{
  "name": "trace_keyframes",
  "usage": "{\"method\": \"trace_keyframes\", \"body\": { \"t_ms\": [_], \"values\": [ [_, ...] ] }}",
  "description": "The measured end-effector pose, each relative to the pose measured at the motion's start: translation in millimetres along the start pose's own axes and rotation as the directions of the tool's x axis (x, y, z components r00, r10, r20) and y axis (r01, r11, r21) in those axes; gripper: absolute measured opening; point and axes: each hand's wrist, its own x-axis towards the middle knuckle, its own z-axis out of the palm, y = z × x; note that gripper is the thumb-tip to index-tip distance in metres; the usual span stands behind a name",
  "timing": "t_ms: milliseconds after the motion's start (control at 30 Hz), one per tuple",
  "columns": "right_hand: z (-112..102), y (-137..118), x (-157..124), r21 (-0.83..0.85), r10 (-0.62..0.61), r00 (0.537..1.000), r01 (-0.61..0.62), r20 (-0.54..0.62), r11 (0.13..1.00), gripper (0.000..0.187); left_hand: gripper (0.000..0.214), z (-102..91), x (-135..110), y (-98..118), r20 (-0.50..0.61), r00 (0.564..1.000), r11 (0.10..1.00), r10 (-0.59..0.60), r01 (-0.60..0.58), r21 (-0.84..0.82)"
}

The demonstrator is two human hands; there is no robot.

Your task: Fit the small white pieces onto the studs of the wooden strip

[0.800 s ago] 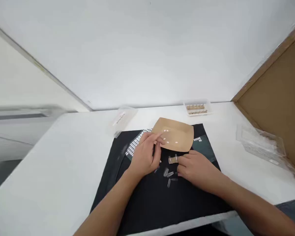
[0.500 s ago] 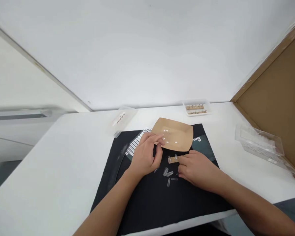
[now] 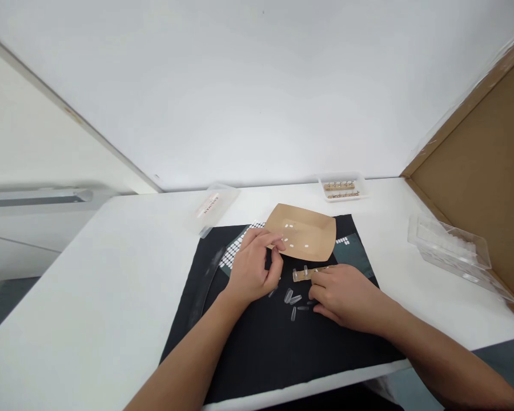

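Note:
My left hand (image 3: 255, 266) hovers at the near left edge of a brown paper tray (image 3: 312, 233), thumb and fingertips close together; anything between them is too small to make out. Small white oval pieces (image 3: 306, 246) lie in the tray. My right hand (image 3: 346, 294) is low over the black cloth, fingers curled around a clear false nail tip (image 3: 311, 302). Its upper fingers touch a wooden strip (image 3: 300, 276), partly hidden by the hand, with clear upright pieces on its left part. Several loose clear nail tips (image 3: 293, 313) lie between my hands.
White adhesive ovals on a sheet (image 3: 230, 257) lie left of the tray; another dark sheet (image 3: 355, 254) lies right. Behind stand a clear box (image 3: 345, 197) holding two studded strips and a frosted lid (image 3: 216, 208). A clear container (image 3: 454, 248) stands right, beside a cardboard panel (image 3: 475, 137).
The fingers of my left hand have drawn back slightly from over the tray and closed toward the thumb. My right hand has shifted slightly, uncovering more of the wooden strip.

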Motion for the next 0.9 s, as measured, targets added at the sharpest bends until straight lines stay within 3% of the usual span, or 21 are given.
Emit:
{"method": "trace_keyframes", "body": {
  "t_ms": [300, 900],
  "values": [
    [5.9, -1.7, -0.1, 0.060, 0.019, 0.999, -0.021, 0.037, 0.998, 0.010, 0.048, -1.0, 0.4, 1.8, -0.005, 1.000, 1.000, 0.014, -0.013, 0.022],
    [5.8, 0.7, -2.1, 0.155, 0.062, 0.996, -0.071, 0.059, 0.985, 0.014, 0.046, -0.5, 1.0, 2.3, 0.011, 1.000, 1.000, 0.020, -0.020, 0.001]
  ]
}}
